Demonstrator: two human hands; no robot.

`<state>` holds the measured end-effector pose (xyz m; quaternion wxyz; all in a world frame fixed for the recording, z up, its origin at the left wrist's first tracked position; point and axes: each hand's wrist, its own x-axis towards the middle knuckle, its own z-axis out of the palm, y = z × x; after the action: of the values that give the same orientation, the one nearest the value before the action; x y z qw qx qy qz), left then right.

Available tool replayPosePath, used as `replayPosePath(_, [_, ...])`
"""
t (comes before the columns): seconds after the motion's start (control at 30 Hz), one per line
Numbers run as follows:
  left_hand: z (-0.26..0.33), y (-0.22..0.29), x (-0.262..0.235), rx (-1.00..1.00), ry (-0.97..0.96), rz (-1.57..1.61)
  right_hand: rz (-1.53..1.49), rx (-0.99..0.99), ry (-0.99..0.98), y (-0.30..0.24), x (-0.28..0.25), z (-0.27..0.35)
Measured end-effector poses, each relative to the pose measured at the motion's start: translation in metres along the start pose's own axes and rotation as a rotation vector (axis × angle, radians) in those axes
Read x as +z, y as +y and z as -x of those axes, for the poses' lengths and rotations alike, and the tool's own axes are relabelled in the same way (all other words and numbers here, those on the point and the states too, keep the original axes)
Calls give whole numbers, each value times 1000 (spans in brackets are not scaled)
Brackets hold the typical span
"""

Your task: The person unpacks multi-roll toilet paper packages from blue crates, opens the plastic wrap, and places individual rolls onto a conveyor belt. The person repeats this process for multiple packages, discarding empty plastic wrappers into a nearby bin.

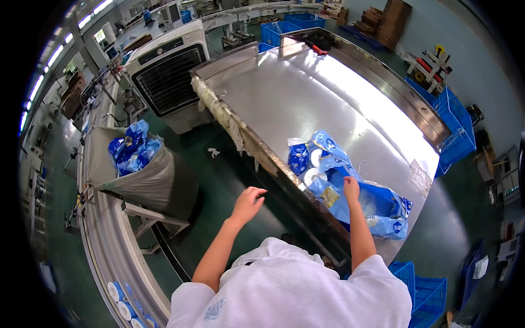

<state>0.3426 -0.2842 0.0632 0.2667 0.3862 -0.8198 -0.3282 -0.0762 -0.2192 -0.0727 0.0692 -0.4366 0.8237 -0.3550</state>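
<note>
— What packages are near you?
— My right hand (350,188) rests on a crumpled blue plastic pack (350,191) of white rolls on the steel table (306,98).
— Others?
— More blue packs (133,146) fill a grey bin on my left.

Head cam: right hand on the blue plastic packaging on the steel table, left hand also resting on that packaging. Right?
Not quite. The right hand does rest on the blue plastic packaging on the steel table, but the left hand is not on it: it hangs free beside the table's near edge, over the green floor, fingers loosely curled and holding nothing. The head view shows this.
</note>
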Motion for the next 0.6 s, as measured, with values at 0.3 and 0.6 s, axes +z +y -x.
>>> replayPosePath(0.3, [-78, 38, 143, 89, -166, -146, 348, -291, -518, -49, 55, -65])
replayPosePath(0.6, [-179, -19, 235, -367, -459, -713, 243, -24, -784, -33, 68, -74])
